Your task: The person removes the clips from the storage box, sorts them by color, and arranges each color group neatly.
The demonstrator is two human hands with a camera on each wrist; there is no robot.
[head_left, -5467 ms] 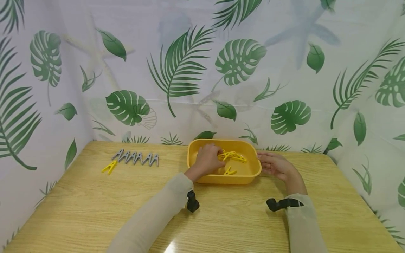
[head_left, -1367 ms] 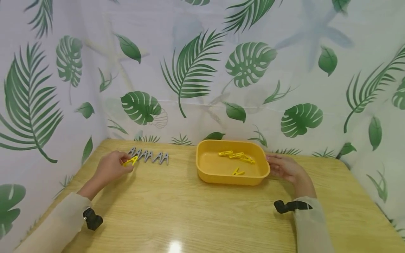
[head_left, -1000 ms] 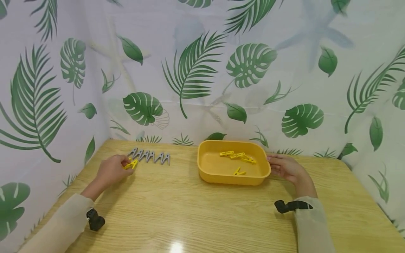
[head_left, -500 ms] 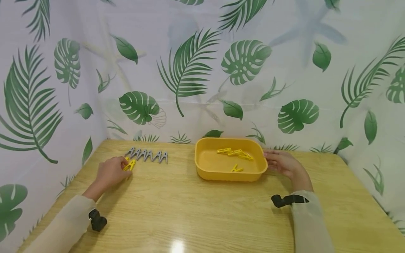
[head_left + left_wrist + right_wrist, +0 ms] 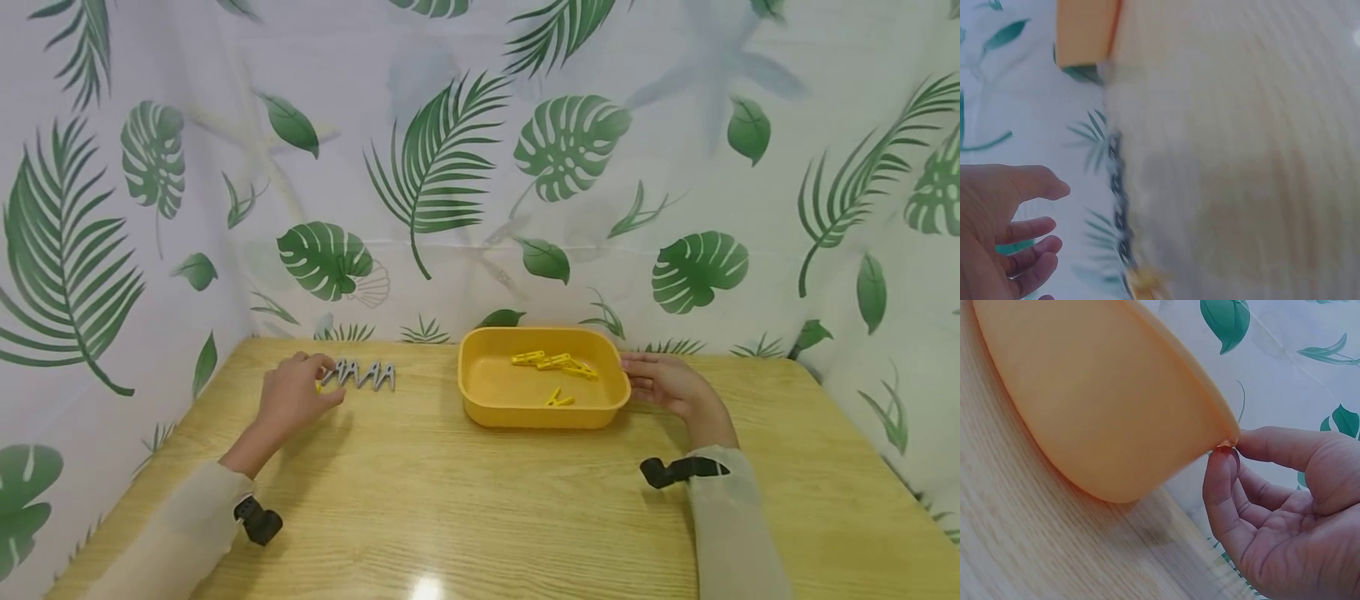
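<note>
My left hand [image 5: 294,396] hovers over the left of the table, thumb and fingers spread apart and holding nothing. Just beyond its fingertips runs a row of grey clothespins [image 5: 352,372]; the hand hides its left end. Of the yellow clothespins beside that row, a sliver [image 5: 319,387] shows between thumb and fingers, and a blurred yellow patch [image 5: 1146,282] appears in the left wrist view. With thumb and fingers, my right hand [image 5: 1297,519] pinches the rim at the right end of a yellow plastic tub [image 5: 543,417]. Several yellow clothespins [image 5: 555,362] lie inside the tub.
A wooden table [image 5: 450,500] carries everything. Behind it and along both sides hangs a white cloth [image 5: 450,292] printed with green leaves. The tub stands near the table's back edge.
My left hand went from the tub to the grey row with a yellow clothespin, set it down there, and now has its fingers parted, slightly raised. The right hand stays on the tub rim.
</note>
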